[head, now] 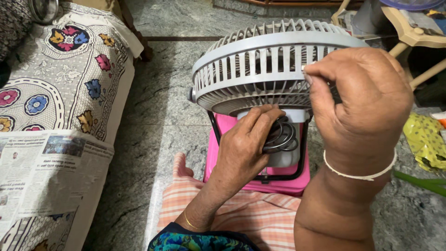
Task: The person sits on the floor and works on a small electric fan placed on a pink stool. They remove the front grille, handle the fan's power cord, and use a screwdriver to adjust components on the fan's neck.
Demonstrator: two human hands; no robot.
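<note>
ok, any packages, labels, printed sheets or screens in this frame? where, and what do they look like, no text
Newspaper: open flat on the floral bedcover at lower left; white sheet, dark columns, small colour photos.
Yellow printed wrapper: crumpled on the stone floor at right edge, yellow with dark markings.
No screens or signs in view. No label shows on the grey fan that the left hand and right hand hold.

Soft, even daylight, moderately bright; faint shadow beneath the fan point(274, 65) on the floor point(162, 107). Sharp at centre, slight wide-angle stretching and softness toward edges; no glare.
</note>
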